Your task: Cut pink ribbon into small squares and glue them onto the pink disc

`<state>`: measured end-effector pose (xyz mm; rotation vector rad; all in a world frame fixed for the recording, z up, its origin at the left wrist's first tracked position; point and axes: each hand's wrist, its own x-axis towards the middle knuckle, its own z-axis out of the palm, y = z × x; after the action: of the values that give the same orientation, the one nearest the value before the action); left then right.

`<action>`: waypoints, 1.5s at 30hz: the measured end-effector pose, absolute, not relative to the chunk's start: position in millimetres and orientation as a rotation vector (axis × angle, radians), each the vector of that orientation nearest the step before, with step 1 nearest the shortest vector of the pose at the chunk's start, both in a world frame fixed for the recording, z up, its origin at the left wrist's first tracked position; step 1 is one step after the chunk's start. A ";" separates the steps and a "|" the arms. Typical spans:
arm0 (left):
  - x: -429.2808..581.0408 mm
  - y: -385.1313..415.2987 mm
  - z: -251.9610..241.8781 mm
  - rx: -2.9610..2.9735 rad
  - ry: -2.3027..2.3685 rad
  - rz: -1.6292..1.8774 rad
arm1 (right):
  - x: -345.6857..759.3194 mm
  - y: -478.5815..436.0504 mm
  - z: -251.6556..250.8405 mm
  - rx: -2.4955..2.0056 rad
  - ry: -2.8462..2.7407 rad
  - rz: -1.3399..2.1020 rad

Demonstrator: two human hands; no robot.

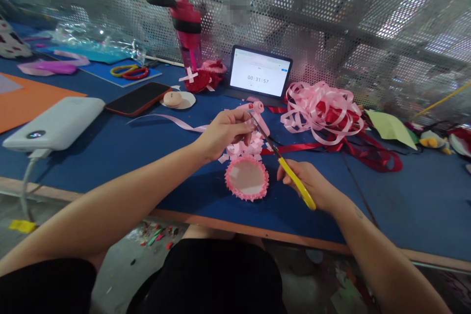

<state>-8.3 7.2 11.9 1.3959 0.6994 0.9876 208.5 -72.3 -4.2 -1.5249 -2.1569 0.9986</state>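
My left hand (231,130) is pinched closed above the table, with a pale pink ribbon (176,121) trailing out to the left from behind it. The part between the fingers is mostly hidden. My right hand (307,181) grips yellow-handled scissors (294,179), seen nearly edge-on, their dark blades reaching up to my left fingertips. Below my left hand lies a heap of small cut pink ribbon pieces (253,146). Nearer me is an oval disc (246,177) with a ruffled pink rim. Just beyond my fingers lies a pink tool with a round end (261,120), perhaps a glue gun.
A tablet (259,71) showing a timer stands at the back, beside a tangle of pink ribbon (318,110) and a red ribbon (371,152). To the left are a phone (142,97), a white power bank (59,122), more scissors (130,71) and a red bottle (187,29).
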 end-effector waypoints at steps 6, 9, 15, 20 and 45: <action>-9.1 7.1 10.4 1.430 0.717 0.989 | 209.4 -72.4 -4.0 -1.539 -2.183 0.935; -8.8 5.8 10.2 1.486 0.753 1.013 | 212.0 -73.0 -5.1 -1.493 -2.208 0.884; -5.9 6.4 9.7 1.546 0.794 1.102 | 215.3 -74.3 -3.1 -1.522 -2.256 0.736; -5.6 4.1 12.6 1.446 0.722 1.052 | 213.3 -74.1 0.2 -1.571 -2.337 0.655; -6.8 6.0 13.3 1.349 0.740 1.087 | 212.0 -72.3 -0.7 -1.636 -2.387 0.612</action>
<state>-6.8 6.0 13.3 1.3487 0.7404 1.0872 212.0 -72.3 -0.7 -1.6358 -2.3869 0.6124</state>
